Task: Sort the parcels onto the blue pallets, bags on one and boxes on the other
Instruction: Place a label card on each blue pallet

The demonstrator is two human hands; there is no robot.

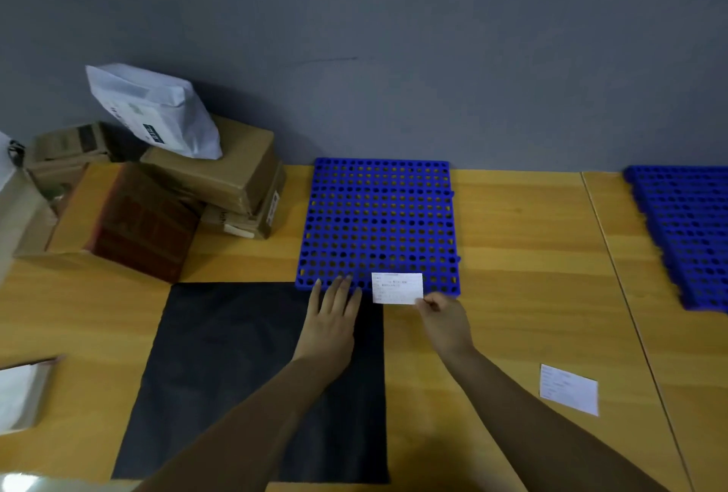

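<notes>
The left pallet (378,216) is open across its top. Only its near edge is crowded, by the left hand (333,314) and the right hand (443,318), which has a label (397,287) in its grip. Stacked boxes (220,176) topped by a white bag (157,113) wall off the left side. Bare worktop (520,239) runs between this pallet and the right pallet (685,231) — a loose label (569,389) lies nearer.

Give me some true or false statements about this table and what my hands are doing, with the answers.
1. The right hand pinches a white label. True.
2. A white bag lies on top of the stacked boxes. True.
3. The middle pallet holds those boxes. False: they stand on the table left of it.
4. The left hand grips a box. False: it rests flat on a black bag.
</notes>
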